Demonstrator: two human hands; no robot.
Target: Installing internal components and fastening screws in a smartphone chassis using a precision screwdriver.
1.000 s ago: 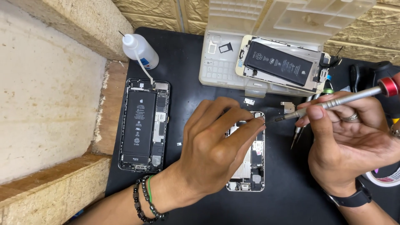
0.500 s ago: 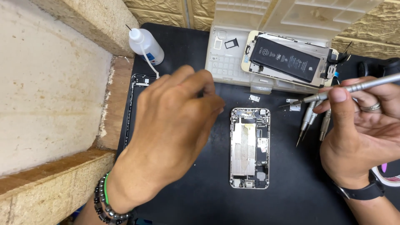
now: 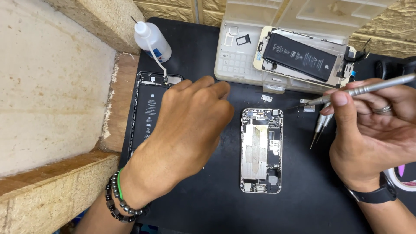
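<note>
My left hand [image 3: 186, 130] hovers palm down over the black mat [image 3: 212, 203], fingers curled and close together; its underside is hidden. It covers the right side of an opened dark phone with a black battery [image 3: 148, 113]. Just right of it lies an opened silver phone body [image 3: 261, 149] with no battery, untouched. My right hand [image 3: 372, 134] grips a slim silver screwdriver [image 3: 368, 89], whose tip points left above a small metal plate [image 3: 309, 106]. Another small plate [image 3: 266, 98] lies above the silver phone.
A white squeeze bottle [image 3: 151, 41] stands at the mat's back left. A clear plastic parts box [image 3: 240, 60] at the back carries a third opened phone with a black battery [image 3: 305, 56]. Two spare screwdrivers [image 3: 320, 126] lie under my right hand. Stone ledges [image 3: 52, 95] border the left.
My left hand has lifted off the silver phone and swung left over the dark phone. My right hand has kept the screwdriver and stayed at the right.
</note>
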